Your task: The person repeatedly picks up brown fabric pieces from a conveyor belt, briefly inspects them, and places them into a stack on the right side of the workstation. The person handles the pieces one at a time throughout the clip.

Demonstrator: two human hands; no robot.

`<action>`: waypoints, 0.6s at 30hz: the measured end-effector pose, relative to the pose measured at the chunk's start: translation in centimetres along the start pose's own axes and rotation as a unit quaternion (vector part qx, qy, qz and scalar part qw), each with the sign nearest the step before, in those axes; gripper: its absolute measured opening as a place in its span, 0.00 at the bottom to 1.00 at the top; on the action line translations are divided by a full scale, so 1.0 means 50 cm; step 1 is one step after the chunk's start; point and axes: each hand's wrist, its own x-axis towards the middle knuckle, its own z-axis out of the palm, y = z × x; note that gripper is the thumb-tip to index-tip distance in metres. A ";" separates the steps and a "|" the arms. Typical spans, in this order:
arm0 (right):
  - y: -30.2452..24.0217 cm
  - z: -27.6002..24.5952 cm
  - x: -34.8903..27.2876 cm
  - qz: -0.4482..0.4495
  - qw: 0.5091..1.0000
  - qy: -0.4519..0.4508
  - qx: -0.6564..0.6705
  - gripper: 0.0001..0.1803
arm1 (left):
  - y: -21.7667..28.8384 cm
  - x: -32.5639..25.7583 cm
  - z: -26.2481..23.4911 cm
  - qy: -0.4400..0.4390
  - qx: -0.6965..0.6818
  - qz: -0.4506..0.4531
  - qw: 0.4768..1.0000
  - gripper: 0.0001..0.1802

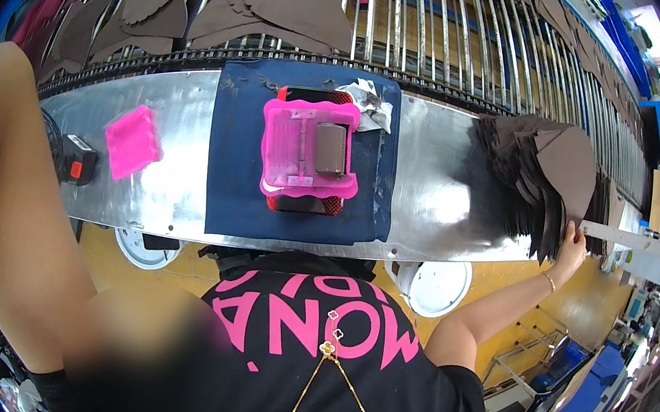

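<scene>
At the right of the frame, the right hand (570, 250) seems to pinch the brown stack (543, 179), best held square; left hand unseen.

Left hand out of frame, its arm cut off at the upper left edge. Right hand (570, 250) partly hidden behind the stacked brown pieces (547, 179); its grip cannot be judged. A blurred patch covers the lower left chest.

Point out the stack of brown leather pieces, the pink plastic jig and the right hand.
Stack of brown leather pieces (551, 180), head view, top piece.
Pink plastic jig (288, 147), head view, left half.
Right hand (570, 250), head view, back of hand.
</scene>
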 end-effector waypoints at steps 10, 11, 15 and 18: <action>-0.455 -0.397 -0.207 -0.554 0.562 0.110 0.604 0.19 | 0.011 -0.015 -0.020 -0.006 0.022 -0.032 0.999 0.26; -0.481 -0.421 -0.224 -0.609 0.516 0.109 0.592 0.19 | 0.012 -0.013 -0.021 -0.006 0.021 -0.030 0.999 0.26; -0.533 -0.457 -0.249 -0.677 0.453 0.114 0.568 0.18 | 0.016 -0.013 -0.027 -0.003 0.033 -0.029 0.999 0.27; -0.541 -0.466 -0.258 -0.689 0.436 0.114 0.568 0.18 | 0.018 -0.017 -0.028 -0.002 0.032 -0.037 0.999 0.27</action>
